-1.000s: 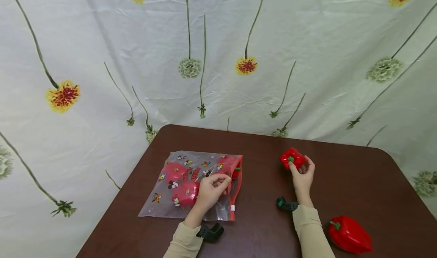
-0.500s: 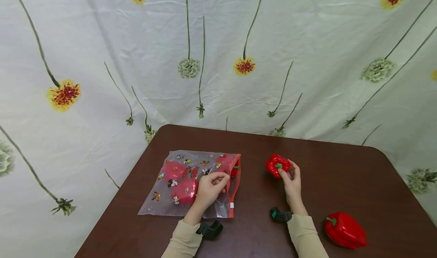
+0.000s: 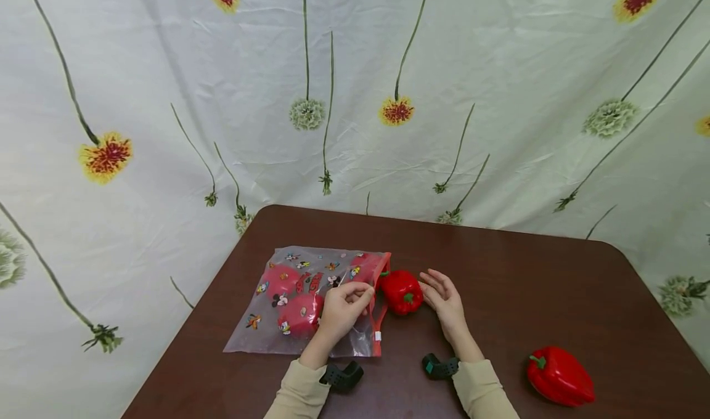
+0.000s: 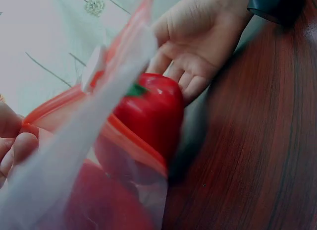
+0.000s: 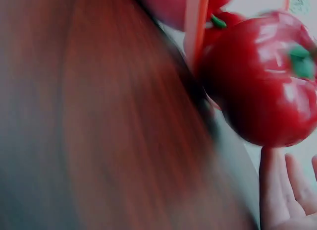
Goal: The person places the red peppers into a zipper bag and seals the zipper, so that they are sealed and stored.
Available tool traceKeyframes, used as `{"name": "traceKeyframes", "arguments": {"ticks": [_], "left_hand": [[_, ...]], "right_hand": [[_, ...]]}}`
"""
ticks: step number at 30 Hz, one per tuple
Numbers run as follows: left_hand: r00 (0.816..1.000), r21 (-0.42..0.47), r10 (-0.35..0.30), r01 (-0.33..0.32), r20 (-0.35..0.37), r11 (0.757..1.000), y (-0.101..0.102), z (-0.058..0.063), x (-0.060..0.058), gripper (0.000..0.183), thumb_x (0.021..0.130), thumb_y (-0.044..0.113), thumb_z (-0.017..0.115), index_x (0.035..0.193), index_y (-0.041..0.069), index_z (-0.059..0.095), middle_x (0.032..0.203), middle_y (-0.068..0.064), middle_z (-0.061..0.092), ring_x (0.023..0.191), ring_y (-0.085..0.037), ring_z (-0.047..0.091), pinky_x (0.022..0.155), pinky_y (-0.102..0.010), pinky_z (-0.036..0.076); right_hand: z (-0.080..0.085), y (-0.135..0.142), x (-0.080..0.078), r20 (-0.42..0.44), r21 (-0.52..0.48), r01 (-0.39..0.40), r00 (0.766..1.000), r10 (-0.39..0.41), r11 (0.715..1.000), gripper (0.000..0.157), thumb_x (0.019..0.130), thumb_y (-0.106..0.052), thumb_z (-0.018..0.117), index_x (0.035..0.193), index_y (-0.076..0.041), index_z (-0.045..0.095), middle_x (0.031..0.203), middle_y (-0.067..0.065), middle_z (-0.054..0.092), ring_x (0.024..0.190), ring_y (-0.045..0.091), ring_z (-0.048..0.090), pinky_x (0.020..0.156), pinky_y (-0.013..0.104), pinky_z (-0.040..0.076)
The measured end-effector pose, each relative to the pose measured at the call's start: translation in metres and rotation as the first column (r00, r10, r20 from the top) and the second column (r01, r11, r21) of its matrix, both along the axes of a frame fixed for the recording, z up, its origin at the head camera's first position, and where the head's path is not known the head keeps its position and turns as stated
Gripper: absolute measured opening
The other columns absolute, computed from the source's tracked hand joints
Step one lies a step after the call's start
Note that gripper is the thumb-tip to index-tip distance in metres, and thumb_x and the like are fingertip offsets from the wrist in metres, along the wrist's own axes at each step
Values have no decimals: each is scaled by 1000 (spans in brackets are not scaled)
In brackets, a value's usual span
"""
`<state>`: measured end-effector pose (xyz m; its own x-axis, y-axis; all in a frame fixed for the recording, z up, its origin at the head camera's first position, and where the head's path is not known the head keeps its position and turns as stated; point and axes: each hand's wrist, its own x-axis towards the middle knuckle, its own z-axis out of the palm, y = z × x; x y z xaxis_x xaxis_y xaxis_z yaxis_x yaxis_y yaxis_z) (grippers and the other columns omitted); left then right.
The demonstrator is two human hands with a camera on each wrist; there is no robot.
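Observation:
My left hand (image 3: pixel 341 311) pinches the upper edge of a clear zip bag (image 3: pixel 249 333) with cartoon prints and a red zip, holding its mouth raised. Through the film several red things show, one at the mouth with a green stem. A red bell pepper (image 3: pixel 402 294) sits right at the bag's mouth, its green stem facing me. My right hand (image 3: pixel 445 303) is beside it, fingers extended and fingertips against its right side. In the right wrist view the fingers (image 5: pixel 270 180) reach straight up to the pepper (image 5: pixel 262 86), not wrapped around it.
Another red bell pepper (image 3: pixel 561 376) lies on its side at the right front of the dark brown table (image 3: pixel 499 265). A white slider (image 3: pixel 378 336) sits on the bag's zip near its front corner. Behind the table hangs a flower-print cloth (image 3: pixel 249 49).
My right hand has carried the bell pepper left and nearer to me, to the bag's mouth, and its grip has loosened into extended fingers. The left hand has stayed at the bag's edge.

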<state>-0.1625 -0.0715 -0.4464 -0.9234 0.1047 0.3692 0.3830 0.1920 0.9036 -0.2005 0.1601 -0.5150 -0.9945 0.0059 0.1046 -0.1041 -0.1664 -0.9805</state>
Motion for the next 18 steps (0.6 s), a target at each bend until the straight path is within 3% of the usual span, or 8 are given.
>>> {"name": "traceKeyframes", "arguments": {"ticks": [5,18], "left_hand": [[1000,-6,3,-3,-11,1000,0,1,0,9,85,1,66,88,-7,69,65,-15,63,51,-30,57,47,-18,40],[1000,2,3,-3,7,1000,0,0,0,9,86,1,65,88,-6,69,64,-15,63,50,-27,57,47,-18,39]], "right_hand": [[-4,-7,-2,-61,83,15,998,-10,996,42,91,0,56,131,6,43,129,28,50,97,5,62,81,21,49],[-3,-9,2,-28,84,56,998,-54,995,29,90,1,58,117,9,55,117,26,59,94,7,63,80,22,50]]}}
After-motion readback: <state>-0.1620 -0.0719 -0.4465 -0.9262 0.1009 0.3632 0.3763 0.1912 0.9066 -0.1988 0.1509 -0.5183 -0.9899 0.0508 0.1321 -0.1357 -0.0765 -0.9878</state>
